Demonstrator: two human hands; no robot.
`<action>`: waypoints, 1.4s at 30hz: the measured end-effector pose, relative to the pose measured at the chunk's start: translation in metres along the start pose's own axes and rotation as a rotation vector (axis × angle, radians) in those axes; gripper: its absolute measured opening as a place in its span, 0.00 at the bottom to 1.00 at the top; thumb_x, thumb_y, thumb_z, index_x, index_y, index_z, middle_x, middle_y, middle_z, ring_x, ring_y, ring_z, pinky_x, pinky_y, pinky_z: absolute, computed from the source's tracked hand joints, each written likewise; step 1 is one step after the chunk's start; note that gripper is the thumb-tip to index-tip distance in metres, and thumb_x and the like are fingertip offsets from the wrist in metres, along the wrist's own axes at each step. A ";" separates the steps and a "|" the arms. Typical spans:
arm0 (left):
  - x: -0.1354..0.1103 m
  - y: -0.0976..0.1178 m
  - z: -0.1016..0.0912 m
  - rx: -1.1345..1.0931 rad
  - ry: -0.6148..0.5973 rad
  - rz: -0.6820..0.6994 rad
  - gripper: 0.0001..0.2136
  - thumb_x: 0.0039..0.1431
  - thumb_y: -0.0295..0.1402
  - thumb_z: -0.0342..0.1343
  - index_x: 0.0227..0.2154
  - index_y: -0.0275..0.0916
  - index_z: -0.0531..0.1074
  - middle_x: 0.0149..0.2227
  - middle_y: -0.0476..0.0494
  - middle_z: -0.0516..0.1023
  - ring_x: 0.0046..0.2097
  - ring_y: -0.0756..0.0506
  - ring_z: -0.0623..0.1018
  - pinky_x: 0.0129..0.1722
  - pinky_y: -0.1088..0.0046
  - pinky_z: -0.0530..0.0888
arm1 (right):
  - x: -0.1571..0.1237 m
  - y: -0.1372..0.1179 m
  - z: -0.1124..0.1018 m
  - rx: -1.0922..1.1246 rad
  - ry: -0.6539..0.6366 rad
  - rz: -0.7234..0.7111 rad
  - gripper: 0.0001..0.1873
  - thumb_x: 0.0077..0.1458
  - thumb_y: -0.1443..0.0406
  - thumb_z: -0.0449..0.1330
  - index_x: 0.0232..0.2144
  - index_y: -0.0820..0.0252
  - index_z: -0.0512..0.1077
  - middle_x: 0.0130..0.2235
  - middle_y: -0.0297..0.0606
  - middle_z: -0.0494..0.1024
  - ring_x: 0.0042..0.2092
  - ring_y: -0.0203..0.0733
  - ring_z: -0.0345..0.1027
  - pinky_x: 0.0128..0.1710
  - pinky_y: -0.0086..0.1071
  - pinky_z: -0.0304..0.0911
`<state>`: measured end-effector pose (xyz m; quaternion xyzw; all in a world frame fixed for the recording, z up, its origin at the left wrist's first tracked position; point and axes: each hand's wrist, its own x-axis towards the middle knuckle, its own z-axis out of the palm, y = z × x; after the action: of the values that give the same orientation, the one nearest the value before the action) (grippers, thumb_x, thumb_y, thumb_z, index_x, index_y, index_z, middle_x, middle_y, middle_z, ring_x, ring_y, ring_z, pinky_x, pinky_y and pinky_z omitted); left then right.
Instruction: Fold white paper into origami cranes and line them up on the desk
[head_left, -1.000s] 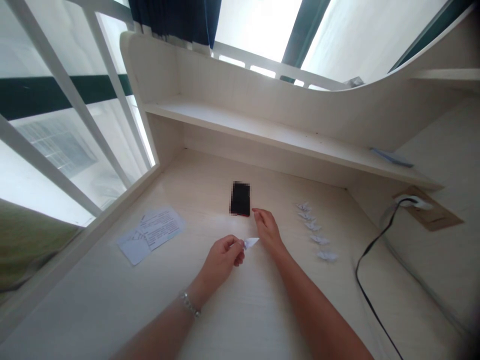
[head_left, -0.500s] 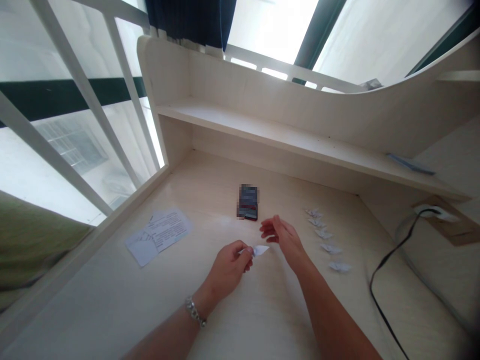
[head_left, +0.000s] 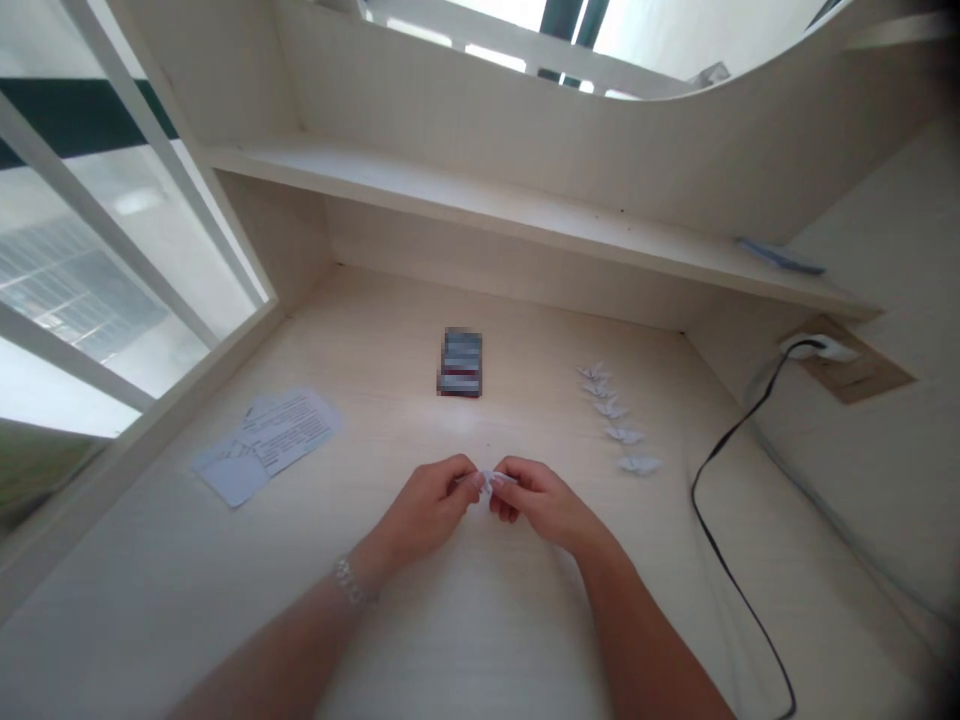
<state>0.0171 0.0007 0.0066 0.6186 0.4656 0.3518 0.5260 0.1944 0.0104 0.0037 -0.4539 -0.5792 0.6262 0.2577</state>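
Both of my hands meet over the middle of the pale wooden desk (head_left: pixel 487 620). My left hand (head_left: pixel 427 505), with a bracelet at the wrist, and my right hand (head_left: pixel 540 500) each pinch a small white folded paper piece (head_left: pixel 490 481) from opposite sides. Only a sliver of the paper shows between the fingertips. A row of several small white folded paper figures (head_left: pixel 615 420) lies on the desk to the right of my hands.
A phone (head_left: pixel 460 362) lies on the desk beyond my hands. Printed paper sheets (head_left: pixel 270 440) lie to the left near the window frame. A black cable (head_left: pixel 731 500) runs from a wall socket (head_left: pixel 821 350) down the right side. A shelf (head_left: pixel 525 215) spans the back.
My right hand has come back from near the phone and closed on the folded paper that my left hand held alone. The view has tilted down.
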 end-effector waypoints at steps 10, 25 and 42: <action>0.003 -0.012 0.008 -0.178 -0.124 -0.137 0.16 0.56 0.43 0.45 0.23 0.36 0.67 0.21 0.49 0.69 0.20 0.53 0.66 0.20 0.77 0.61 | -0.002 0.002 0.002 0.183 -0.057 -0.033 0.14 0.52 0.56 0.54 0.23 0.61 0.65 0.22 0.32 0.68 0.23 0.32 0.59 0.25 0.27 0.56; 0.003 -0.001 0.013 -0.614 -0.133 -0.151 0.12 0.55 0.39 0.51 0.24 0.34 0.65 0.22 0.48 0.68 0.23 0.53 0.66 0.23 0.76 0.61 | 0.001 0.000 0.014 0.759 -0.056 -0.020 0.07 0.49 0.64 0.58 0.24 0.63 0.66 0.20 0.32 0.68 0.21 0.30 0.59 0.19 0.23 0.49; 0.000 0.003 0.017 -0.922 -0.066 -0.137 0.10 0.58 0.34 0.49 0.24 0.34 0.65 0.23 0.50 0.65 0.26 0.54 0.65 0.25 0.77 0.60 | 0.005 0.001 0.023 0.943 -0.061 -0.114 0.09 0.50 0.64 0.58 0.22 0.64 0.65 0.18 0.32 0.68 0.19 0.30 0.59 0.18 0.23 0.48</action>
<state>0.0330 -0.0052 0.0059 0.2990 0.2834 0.4669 0.7825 0.1720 0.0034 -0.0005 -0.2364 -0.2629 0.8187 0.4525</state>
